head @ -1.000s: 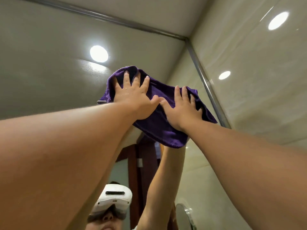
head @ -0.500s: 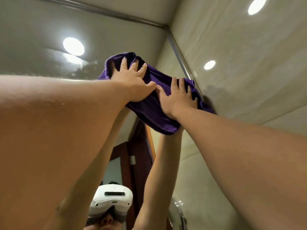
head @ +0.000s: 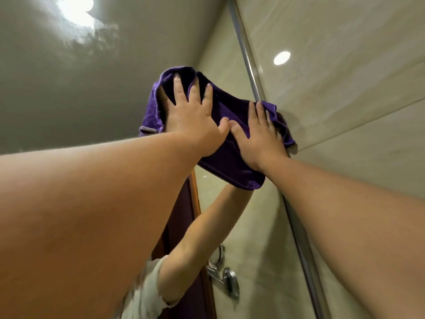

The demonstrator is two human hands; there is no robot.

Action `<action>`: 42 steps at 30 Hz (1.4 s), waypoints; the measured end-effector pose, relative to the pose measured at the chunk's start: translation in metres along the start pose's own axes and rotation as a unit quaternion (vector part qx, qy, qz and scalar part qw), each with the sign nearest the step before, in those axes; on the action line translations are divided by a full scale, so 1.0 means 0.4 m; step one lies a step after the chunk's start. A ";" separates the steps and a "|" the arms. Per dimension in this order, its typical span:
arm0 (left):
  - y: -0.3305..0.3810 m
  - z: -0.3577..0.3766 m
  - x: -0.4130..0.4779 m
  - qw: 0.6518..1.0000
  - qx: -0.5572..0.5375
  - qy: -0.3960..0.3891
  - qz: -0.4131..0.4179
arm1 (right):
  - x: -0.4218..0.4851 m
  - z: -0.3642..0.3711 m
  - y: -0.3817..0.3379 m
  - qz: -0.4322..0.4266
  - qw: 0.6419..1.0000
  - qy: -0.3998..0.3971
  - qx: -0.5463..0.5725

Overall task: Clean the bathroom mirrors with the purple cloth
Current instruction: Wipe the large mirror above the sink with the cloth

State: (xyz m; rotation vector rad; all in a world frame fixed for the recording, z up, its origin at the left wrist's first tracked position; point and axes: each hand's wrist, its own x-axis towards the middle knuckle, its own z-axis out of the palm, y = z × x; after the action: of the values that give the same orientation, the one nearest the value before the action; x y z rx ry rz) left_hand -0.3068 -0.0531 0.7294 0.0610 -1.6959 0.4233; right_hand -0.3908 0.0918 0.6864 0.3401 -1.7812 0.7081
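The purple cloth (head: 227, 148) lies bunched flat against the bathroom mirror (head: 69, 93), close to the mirror's right metal edge. My left hand (head: 190, 118) presses on the cloth's left part with fingers spread and straight. My right hand (head: 259, 137) presses on its right part, fingers together and pointing up; the two thumbs nearly touch. The cloth's right corner reaches past the metal edge strip (head: 249, 65) onto the tiled wall. A smeared wet patch shows on the glass at the upper left.
A beige tiled wall (head: 345, 77) meets the mirror on the right. The mirror reflects my arm, a dark wooden door, a ceiling light and a chrome wall fitting (head: 224, 279) low down.
Both hands have slid the cloth down and to the right along the mirror, toward the metal edge. The view has tilted, so the mirror's top frame is out of sight.
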 end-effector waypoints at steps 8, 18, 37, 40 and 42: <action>0.028 0.009 -0.153 0.999 -0.018 -0.012 0.032 | -0.167 0.017 0.037 -0.002 1.000 -0.002 -0.001; 0.105 0.027 -0.380 0.995 -0.034 -0.051 0.079 | -0.407 0.052 0.117 -0.014 1.000 -0.011 -0.001; 0.253 0.035 -1.029 0.960 -0.084 -0.215 0.157 | -1.089 0.107 0.303 0.044 0.990 -0.135 -0.016; 0.256 0.014 -1.155 0.955 -0.076 -0.256 0.128 | -1.177 0.122 0.307 0.102 0.980 -0.166 -0.032; 0.265 -0.001 -1.243 0.951 -0.075 -0.281 0.101 | -1.230 0.132 0.316 0.123 0.974 -0.186 -0.048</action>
State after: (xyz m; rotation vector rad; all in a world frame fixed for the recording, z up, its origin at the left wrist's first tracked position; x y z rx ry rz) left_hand -0.2484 -0.0532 0.2244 -0.1166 -2.3052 0.4538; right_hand -0.3413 0.0986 0.1781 0.1942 -2.2334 0.7641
